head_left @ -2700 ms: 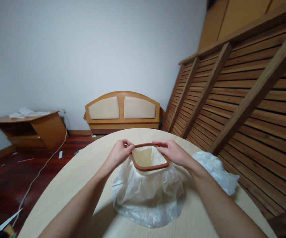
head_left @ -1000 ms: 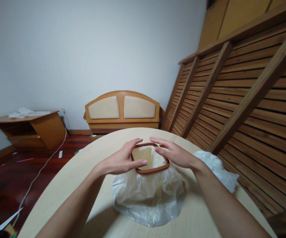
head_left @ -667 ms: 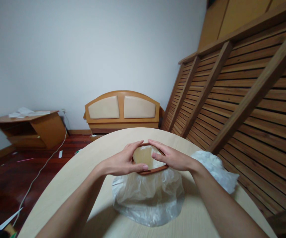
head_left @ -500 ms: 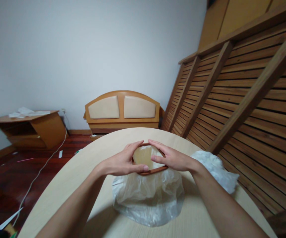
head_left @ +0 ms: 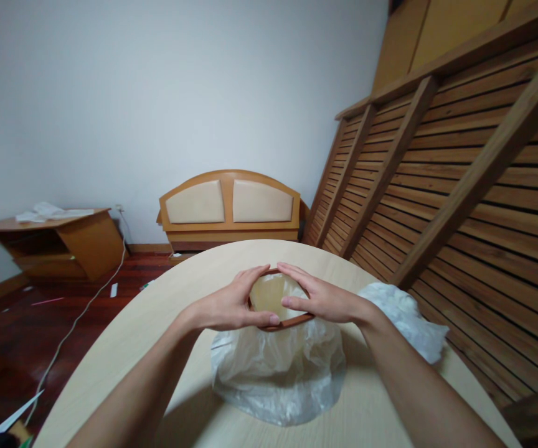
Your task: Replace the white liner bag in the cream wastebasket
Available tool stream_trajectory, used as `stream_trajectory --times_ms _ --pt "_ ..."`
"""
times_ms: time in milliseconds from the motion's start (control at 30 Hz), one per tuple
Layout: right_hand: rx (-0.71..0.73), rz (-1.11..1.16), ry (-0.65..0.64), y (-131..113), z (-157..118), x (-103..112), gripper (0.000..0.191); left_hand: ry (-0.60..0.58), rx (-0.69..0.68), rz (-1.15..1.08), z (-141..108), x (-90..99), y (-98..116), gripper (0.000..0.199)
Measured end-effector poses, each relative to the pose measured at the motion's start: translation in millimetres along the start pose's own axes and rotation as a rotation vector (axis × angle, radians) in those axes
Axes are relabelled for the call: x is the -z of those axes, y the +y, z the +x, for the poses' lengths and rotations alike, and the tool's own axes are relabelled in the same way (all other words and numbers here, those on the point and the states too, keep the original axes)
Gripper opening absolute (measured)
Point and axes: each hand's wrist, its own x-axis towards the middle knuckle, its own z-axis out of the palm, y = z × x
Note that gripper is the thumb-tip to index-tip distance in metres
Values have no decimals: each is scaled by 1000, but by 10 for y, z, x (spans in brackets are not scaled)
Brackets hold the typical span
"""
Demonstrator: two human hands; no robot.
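Note:
A brown-rimmed oval object (head_left: 292, 322) with a pale yellowish inside is held between my two hands over the round table (head_left: 250, 249). My left hand (head_left: 236, 305) grips its left side, thumb along the near rim and fingers around the far edge. On the right side, my right hand (head_left: 318, 295) holds the rim with its fingers at the far edge and its thumb over the opening. A translucent plastic bag (head_left: 278, 373) spreads below and in front of the object; whether it is joined to the rim I cannot tell.
Crumpled white plastic (head_left: 402, 317) lies at the table's right edge. Beyond the table stand a headboard (head_left: 228, 233) and a low wooden desk (head_left: 82, 246) with white sheets on it. Slatted wooden panels (head_left: 460, 186) lean on the right. A cable (head_left: 82, 311) crosses the floor.
My right hand has shifted very slightly left, its thumb a little further over the opening. My left hand keeps its place.

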Motion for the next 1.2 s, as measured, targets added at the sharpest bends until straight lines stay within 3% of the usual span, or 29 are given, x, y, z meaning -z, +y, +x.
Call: stream_trajectory --times_ms 867,1200 --pt "9 -54 -30 10 2 -6 88 -9 -29 20 23 -13 0 103" --pt "-40 -167 -33 -33 -5 -29 90 -25 30 23 53 -42 -89 113"
